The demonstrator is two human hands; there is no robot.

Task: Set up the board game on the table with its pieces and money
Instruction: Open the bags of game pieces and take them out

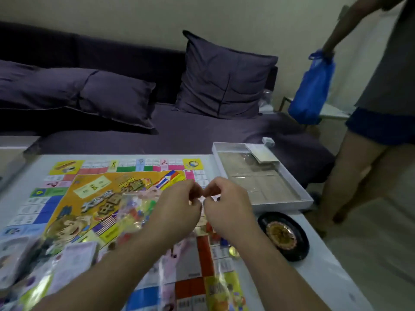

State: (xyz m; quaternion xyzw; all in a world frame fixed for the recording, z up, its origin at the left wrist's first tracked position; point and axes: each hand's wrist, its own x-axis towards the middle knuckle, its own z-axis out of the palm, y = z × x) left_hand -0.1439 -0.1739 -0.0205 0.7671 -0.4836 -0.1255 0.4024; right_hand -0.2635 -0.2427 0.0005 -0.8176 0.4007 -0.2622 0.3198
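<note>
Above the unfolded game board [94, 198], left hand [179, 207] and right hand [226, 205] each keep a pinching grip on a clear bag of coloured pieces [134, 209], seemingly to tear it open.

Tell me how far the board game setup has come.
Done: the board lies unfolded on the table. In hand: both hands pinch something small above it, apparently a clear bag of colored pieces. Left: the money stacks look still wrapped.
</note>
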